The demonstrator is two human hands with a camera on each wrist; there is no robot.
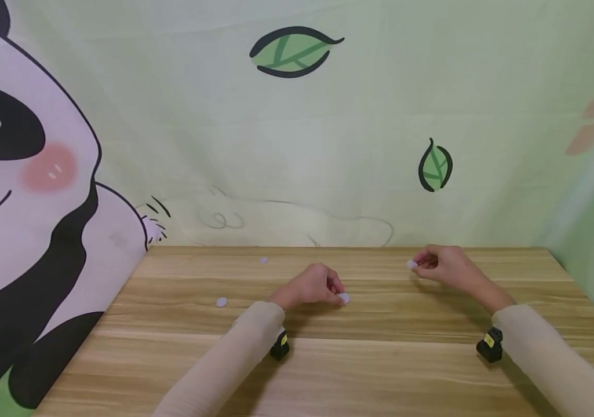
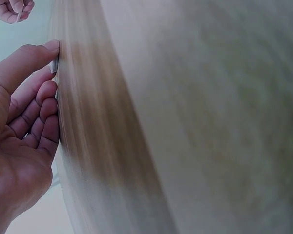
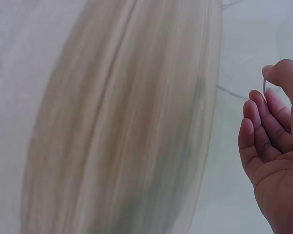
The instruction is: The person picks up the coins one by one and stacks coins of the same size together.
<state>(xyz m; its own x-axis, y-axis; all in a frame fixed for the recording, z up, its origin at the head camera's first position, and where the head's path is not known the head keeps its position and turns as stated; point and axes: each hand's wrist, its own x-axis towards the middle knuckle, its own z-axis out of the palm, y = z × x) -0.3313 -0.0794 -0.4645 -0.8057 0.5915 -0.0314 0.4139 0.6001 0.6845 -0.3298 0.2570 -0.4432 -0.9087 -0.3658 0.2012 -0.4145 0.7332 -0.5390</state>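
Note:
Low over the wooden table (image 1: 380,370), my left hand (image 1: 311,286) pinches a small white disc (image 1: 344,298) between thumb and fingertips. In the left wrist view that disc (image 2: 54,65) shows edge-on, right at the tabletop. My right hand (image 1: 445,267) holds a second white disc (image 1: 412,264) between thumb and forefinger, farther back and to the right. Seen from the right wrist, this disc (image 3: 264,84) is thin and stands edge-on above the table surface, with the other fingers loosely bent below it.
Left of my left hand, a white disc (image 1: 221,302) lies flat on the table. Another one (image 1: 263,260) lies near the back edge. Behind the table hangs a pale green cloth (image 1: 328,145) printed with leaves and a panda (image 1: 62,231).

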